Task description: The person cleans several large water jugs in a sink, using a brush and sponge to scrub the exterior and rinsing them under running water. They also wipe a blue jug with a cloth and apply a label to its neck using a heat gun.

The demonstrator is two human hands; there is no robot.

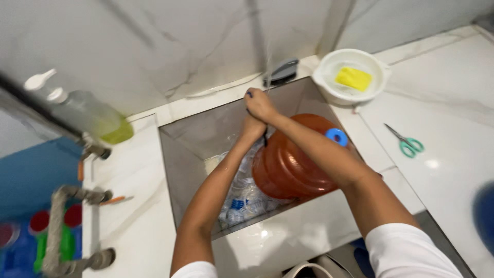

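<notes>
Hands joined: right hand [261, 104] over left hand [253, 126], clasping a dark object. Below: jug [288, 164], likely bulky, rigid, slippery; grip its neck.

Bright, even overhead light. Glare spots shine on the white surface [442, 128] right of the sink [180, 154]; motion blur smears everything left of the sink.

On the white counter: white bowl [329, 77] holding a yellow sponge [353, 79], green-handled scissors [408, 143] to its right, pump bottle [85, 114] with yellow-green liquid far left near the wall.
</notes>
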